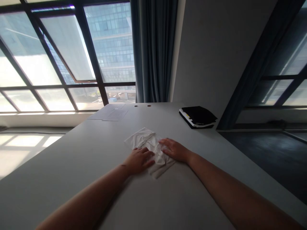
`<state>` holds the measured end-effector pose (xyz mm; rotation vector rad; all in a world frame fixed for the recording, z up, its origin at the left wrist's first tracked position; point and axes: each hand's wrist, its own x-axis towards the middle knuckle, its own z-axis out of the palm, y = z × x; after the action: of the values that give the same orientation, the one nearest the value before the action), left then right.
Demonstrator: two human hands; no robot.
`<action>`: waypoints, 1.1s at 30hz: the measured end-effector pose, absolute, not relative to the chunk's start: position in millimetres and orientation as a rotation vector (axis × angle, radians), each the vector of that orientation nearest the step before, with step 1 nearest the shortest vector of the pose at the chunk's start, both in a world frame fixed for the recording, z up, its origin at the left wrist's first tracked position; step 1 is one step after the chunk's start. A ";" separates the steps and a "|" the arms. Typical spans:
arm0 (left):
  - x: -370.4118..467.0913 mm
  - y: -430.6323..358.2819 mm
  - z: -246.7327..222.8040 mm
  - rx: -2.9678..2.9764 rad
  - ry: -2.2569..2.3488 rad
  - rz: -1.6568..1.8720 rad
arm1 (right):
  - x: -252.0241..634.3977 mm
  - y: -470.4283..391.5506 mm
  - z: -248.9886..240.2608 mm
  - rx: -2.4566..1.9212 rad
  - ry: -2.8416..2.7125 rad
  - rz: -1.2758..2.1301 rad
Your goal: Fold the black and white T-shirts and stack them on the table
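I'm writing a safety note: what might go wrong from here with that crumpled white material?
The thin white material is creased under the left hand and right hand, so it may bunch up or tear. A long forward-left sweep could also shift the papers on the table.

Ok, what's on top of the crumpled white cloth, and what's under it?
The left hand and right hand rest on the crumpled white cloth. Smooth white tabletop shows around it; whatever lies directly beneath is covered and can't be seen.
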<state>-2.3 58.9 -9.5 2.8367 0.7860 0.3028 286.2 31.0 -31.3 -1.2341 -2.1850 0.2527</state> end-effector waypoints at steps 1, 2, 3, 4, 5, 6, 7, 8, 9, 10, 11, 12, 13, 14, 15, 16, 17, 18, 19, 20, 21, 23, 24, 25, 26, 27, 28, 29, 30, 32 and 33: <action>-1.5 58.6 -8.5 2.816 0.774 0.293 | 280.8 28.9 -30.0 -1.217 -2.249 0.322; -2.0 61.3 -8.7 2.796 0.787 0.285 | 276.7 27.6 -28.5 -1.213 -2.289 0.355; -3.6 66.4 -10.2 2.780 0.820 0.283 | 273.8 26.7 -26.9 -1.212 -2.308 0.356; -6.2 73.4 -12.8 2.768 0.867 0.284 | 271.9 26.3 -25.1 -1.205 -2.315 0.339; -9.5 81.4 -16.1 2.760 0.932 0.288 | 270.9 26.2 -23.5 -1.183 -2.317 0.319; -13.3 89.7 -19.9 2.755 1.010 0.296 | 270.6 26.3 -21.9 -1.148 -2.310 0.305; -17.1 97.9 -23.8 2.753 1.089 0.303 | 271.0 26.6 -20.5 -1.109 -2.292 0.301; -20.7 105.6 -27.5 2.751 1.168 0.309 | 271.9 27.0 -19.1 -1.075 -2.258 0.307; -23.9 112.6 -30.7 2.751 1.242 0.315 | 273.1 27.4 -17.4 -1.053 -2.210 0.320; -26.6 118.9 -33.2 2.754 1.308 0.318 | 274.5 27.8 -15.1 -1.039 -2.160 0.336; -28.8 124.5 -34.9 2.762 1.372 0.319 | 276.1 28.1 -12.0 -1.031 -2.118 0.359; -30.7 129.5 -36.0 2.766 1.441 0.314 | 277.7 28.1 -7.9 -1.025 -2.091 0.394; -32.4 134.3 -36.7 2.760 1.522 0.302 | 279.1 27.7 -2.8 -1.021 -2.077 0.442; -34.3 139.0 -37.2 2.739 1.609 0.285 | 280.4 27.0 3.3 -1.029 -2.070 0.504; -36.5 143.9 -37.7 2.706 1.689 0.264 | 281.5 25.7 10.0 -1.050 -2.069 0.585; -39.0 149.0 -38.6 2.663 1.757 0.248 | 282.3 24.1 17.0 -1.075 -2.071 0.690; -41.9 154.4 -39.9 2.615 1.814 0.243 | 282.8 22.1 23.9 -1.091 -2.081 0.824; -45.0 160.0 -41.8 2.564 1.860 0.256 | 282.7 19.9 30.3 -1.090 -2.103 0.988; -48.1 165.4 -44.1 2.511 1.898 0.286 | 282.1 17.6 35.8 -1.075 -2.125 1.186; -51.0 170.2 -46.6 2.466 1.923 0.334 | 280.8 15.3 40.2 -1.044 -2.139 1.419; -53.4 174.2 -48.9 2.436 1.928 0.396 | 278.8 13.2 43.4 -1.005 -2.136 1.662; -56.2 177.7 -51.5 2.439 1.861 0.549 | 272.8 10.2 46.4 -0.980 -2.081 2.027; -56.3 176.6 -51.2 2.481 1.780 0.630 | 268.8 9.4 46.2 -1.011 -2.052 2.083; -55.5 173.4 -49.8 2.549 1.659 0.696 | 264.1 8.9 45.0 -1.073 -2.047 2.038; -53.6 168.0 -47.2 2.635 1.501 0.732 | 258.8 8.8 42.9 -1.154 -2.081 1.891; -50.8 160.5 -43.7 2.726 1.310 0.728 | 252.9 8.8 40.1 -1.231 -2.142 1.675; -47.1 151.3 -39.6 2.810 1.094 0.684 | 246.8 8.9 36.5 -1.279 -2.225 1.449; -42.6 140.8 -35.3 2.874 0.874 0.610 | 240.8 9.0 32.5 -1.295 -2.324 1.246; -37.6 129.7 -31.2 2.914 0.678 0.525 | 235.3 9.1 28.1 -1.285 -2.430 1.084; -27.2 109.3 -25.5 2.937 0.448 0.393 | 228.0 9.6 19.9 -1.238 -2.611 0.909; -22.6 101.5 -24.1 2.937 0.421 0.352 | 226.9 10.1 16.6 -1.240 -2.665 0.880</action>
<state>-22.6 101.5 -24.1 2.9368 0.4206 0.3516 226.9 10.1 16.6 -1.2400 -2.6647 0.8804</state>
